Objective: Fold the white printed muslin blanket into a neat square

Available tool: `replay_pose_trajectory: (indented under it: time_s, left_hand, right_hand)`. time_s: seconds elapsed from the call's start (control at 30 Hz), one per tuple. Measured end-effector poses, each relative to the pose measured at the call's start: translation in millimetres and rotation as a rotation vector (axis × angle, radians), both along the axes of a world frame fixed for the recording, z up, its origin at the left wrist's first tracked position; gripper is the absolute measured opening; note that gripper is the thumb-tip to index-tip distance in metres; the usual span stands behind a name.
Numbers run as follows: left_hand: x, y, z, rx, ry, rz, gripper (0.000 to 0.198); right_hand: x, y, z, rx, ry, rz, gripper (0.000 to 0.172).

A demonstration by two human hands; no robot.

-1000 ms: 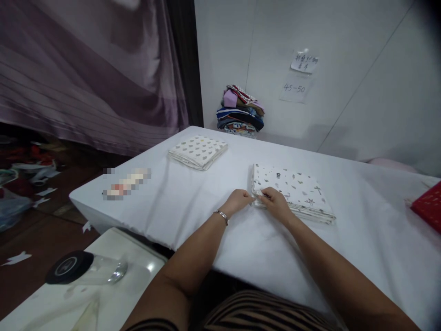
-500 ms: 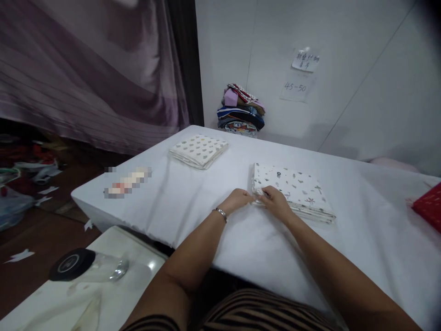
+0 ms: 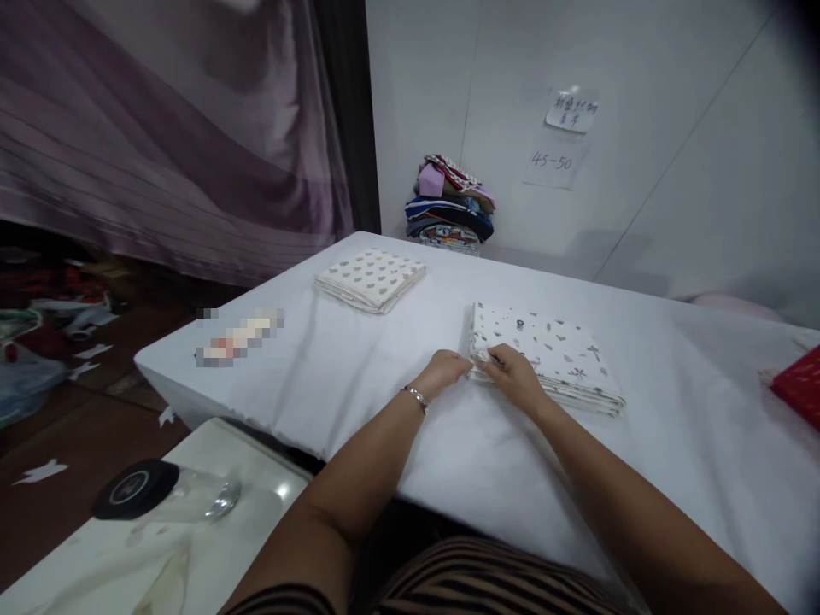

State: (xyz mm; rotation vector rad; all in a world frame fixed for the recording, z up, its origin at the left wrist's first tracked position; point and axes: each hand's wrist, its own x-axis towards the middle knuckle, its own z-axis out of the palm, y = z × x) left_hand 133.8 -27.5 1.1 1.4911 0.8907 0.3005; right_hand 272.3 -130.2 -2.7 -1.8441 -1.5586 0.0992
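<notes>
A folded white cloth with small printed plants and figures lies on the white-covered table. My right hand is closed on its near left corner, thumb on top of the layers. Just beside it, my left hand, with a metal bracelet at the wrist, pinches the edge of that same corner. The fingertips of both hands almost meet there, and the cloth between them is partly hidden. Farther back to the left lies a second folded cloth, white with a small grey pattern; neither hand touches it.
Against the wall rises a stack of folded fabrics. A clear jar with a black lid lies on its side on a pale surface at lower left. A blurred-out item is at the table's left, and red fabric at the right edge.
Both hands stay at the cloth's near left corner with hardly any movement. The whole view has shifted very slightly.
</notes>
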Motion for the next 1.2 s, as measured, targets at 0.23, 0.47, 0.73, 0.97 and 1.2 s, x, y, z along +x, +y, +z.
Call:
replay_pose_trajectory:
  time_s: [0.23, 0.47, 0.73, 0.97, 1.2]
  left_hand:
    - [0.8, 1.5, -4.3, -0.036, -0.012, -0.031, 0.022]
    - [-0.7, 3.1, 2.9, -0.115, -0.118, -0.11, 0.018]
    - [-1.4, -2.1, -2.8, 0.304, 0.067, -0.082, 0.025]
    - [8.6, -15.8, -6.9, 0.522, 0.2, -0.031, 0.021]
    - [5.4, 0.4, -5.7, -0.021, -0.009, 0.025, 0.018]
  right_hand:
    - [-6.2, -5.7, 5.4, -0.126, -0.232, 0.102, 0.018]
    - [-1.0, -6.1, 6.6, -0.065, -0.221, 0.067, 0.012]
    - [6.1, -4.2, 7.7, -0.026, 0.063, 0.004, 0.013]
    - [4.3, -4.9, 6.8, -0.013, 0.082, 0.004, 0.014]
    - [4.1, -5.9, 7.5, -0.014, -0.048, 0.024, 0.015]
